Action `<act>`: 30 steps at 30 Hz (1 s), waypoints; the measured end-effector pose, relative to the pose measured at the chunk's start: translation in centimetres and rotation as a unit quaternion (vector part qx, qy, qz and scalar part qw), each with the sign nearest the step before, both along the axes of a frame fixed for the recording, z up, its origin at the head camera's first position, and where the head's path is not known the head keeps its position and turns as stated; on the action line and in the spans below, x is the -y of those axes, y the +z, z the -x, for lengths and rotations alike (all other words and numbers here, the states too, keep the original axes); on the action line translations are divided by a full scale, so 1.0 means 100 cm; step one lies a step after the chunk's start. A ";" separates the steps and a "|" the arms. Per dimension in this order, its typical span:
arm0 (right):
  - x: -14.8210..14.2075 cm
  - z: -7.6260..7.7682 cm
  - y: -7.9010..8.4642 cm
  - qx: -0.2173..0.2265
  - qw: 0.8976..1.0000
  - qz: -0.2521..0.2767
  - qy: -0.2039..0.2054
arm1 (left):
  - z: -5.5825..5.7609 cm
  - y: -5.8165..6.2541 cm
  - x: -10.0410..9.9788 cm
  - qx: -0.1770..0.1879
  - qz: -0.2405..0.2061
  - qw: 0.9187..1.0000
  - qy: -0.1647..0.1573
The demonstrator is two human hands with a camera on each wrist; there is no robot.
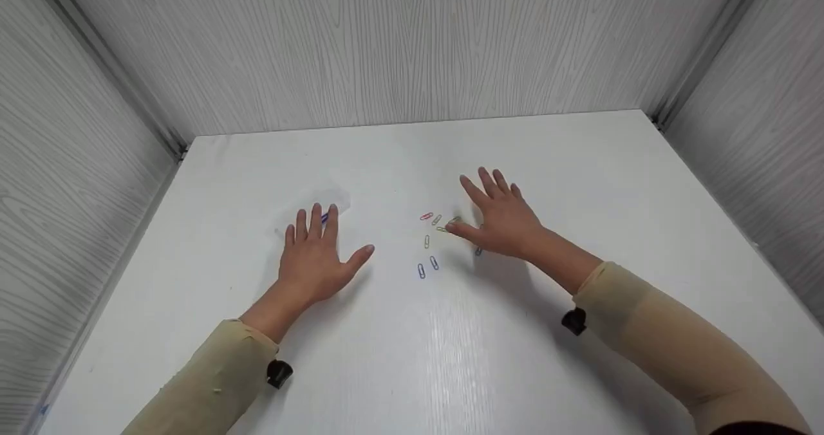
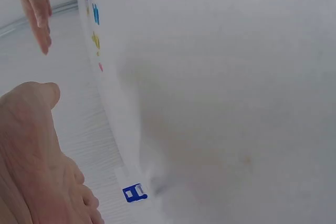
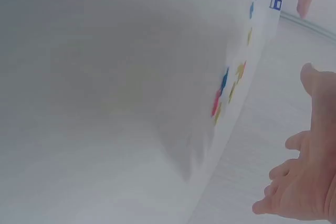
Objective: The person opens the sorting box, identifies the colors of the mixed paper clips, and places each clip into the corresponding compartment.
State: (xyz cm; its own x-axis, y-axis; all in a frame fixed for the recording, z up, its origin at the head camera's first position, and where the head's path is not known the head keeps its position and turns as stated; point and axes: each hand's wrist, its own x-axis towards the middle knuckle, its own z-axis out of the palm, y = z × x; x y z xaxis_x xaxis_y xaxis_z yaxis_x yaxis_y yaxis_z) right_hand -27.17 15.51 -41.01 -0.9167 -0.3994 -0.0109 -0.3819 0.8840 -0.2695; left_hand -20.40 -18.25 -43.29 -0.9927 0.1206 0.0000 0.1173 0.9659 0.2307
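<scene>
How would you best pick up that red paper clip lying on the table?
The red paper clip lies flat on the white table, apart from its neighbours. Probably come from straight above and pinch its two long sides with thumb and fingertip. It is thin wire, so sliding a nail under one rounded end may help lift it.

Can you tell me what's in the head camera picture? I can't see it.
Two open hands hover over a white table. The left hand rests on a clear little bag, and the right hand is beside scattered colourful paper clips.
</scene>
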 end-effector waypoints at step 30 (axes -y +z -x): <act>0.177 0.048 -0.012 0.036 0.980 -0.090 0.172 | -0.025 -0.010 0.039 0.045 -0.011 0.997 0.055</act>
State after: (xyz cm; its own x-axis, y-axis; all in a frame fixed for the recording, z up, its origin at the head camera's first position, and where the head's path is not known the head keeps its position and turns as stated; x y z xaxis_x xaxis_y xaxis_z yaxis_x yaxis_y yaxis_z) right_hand -31.93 -2.24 -42.24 -0.7225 -0.6702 -0.1700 -0.6512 0.7422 -0.1582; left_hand -17.93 -22.13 -44.31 -0.9960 0.0115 -0.0883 -0.0117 0.9663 0.2573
